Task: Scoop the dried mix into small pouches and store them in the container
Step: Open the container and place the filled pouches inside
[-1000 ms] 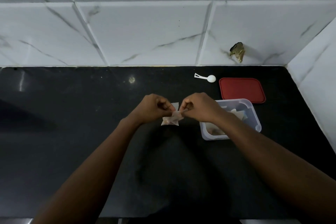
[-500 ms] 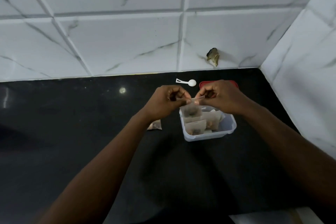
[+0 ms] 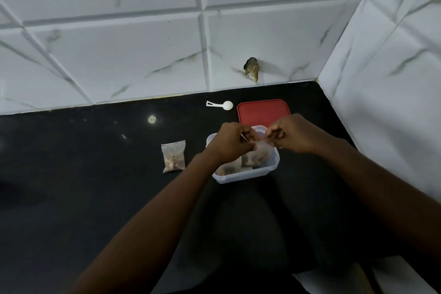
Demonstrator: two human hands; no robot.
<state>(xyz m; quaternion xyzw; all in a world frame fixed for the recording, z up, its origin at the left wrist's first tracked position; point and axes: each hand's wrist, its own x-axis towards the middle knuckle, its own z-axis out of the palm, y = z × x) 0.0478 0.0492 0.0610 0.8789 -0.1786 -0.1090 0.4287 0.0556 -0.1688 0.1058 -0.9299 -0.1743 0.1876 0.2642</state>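
Pinching the top edge of a small clear pouch (image 3: 253, 155) from both sides, left hand (image 3: 231, 143) and right hand (image 3: 294, 133) hold it over the open clear container (image 3: 245, 175), pouch bottom hanging down inside among other filled pouches. Second filled pouch (image 3: 173, 159) lies flat on the black counter (image 3: 83, 186), left of the container, apart from it. Red lid (image 3: 262, 112) sits just behind the container; white scoop (image 3: 220, 104) left of the lid, near the tiled wall (image 3: 119, 43).
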